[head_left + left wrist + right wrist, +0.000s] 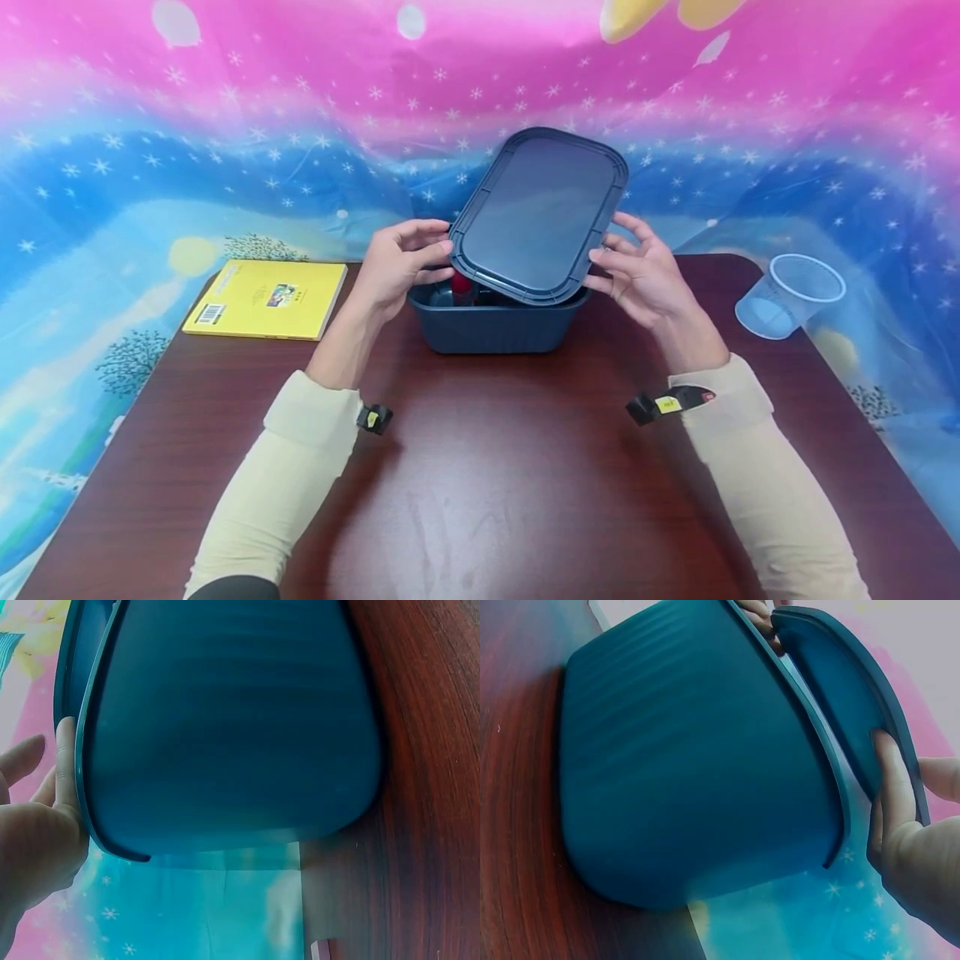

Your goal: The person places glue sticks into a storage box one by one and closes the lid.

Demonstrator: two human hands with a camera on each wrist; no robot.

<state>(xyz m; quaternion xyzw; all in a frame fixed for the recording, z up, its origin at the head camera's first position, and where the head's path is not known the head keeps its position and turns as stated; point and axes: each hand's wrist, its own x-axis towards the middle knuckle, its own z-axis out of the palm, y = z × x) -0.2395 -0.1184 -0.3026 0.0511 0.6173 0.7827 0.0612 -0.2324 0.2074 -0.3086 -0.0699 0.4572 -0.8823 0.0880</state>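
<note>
A dark blue lid (536, 217) is tilted up above a matching plastic box (495, 329) on the table. At the lid's lower left corner, my left hand (393, 267) pinches it, thumb on its upper face. My right hand (637, 271) grips the lid's right edge, with the thumb in front and fingers around behind. In the right wrist view a gap separates the lid (840, 682) from the box's rim, with fingers and thumb on both faces. Inside the box stands something with a red top (461, 283); the lid hides most of the contents.
A yellow book (270, 300) lies at the table's back left. Toward the back right, a light blue mesh cup (787, 296) leans near the table's edge. A patterned cloth (300, 142) hangs behind the brown table (510, 483).
</note>
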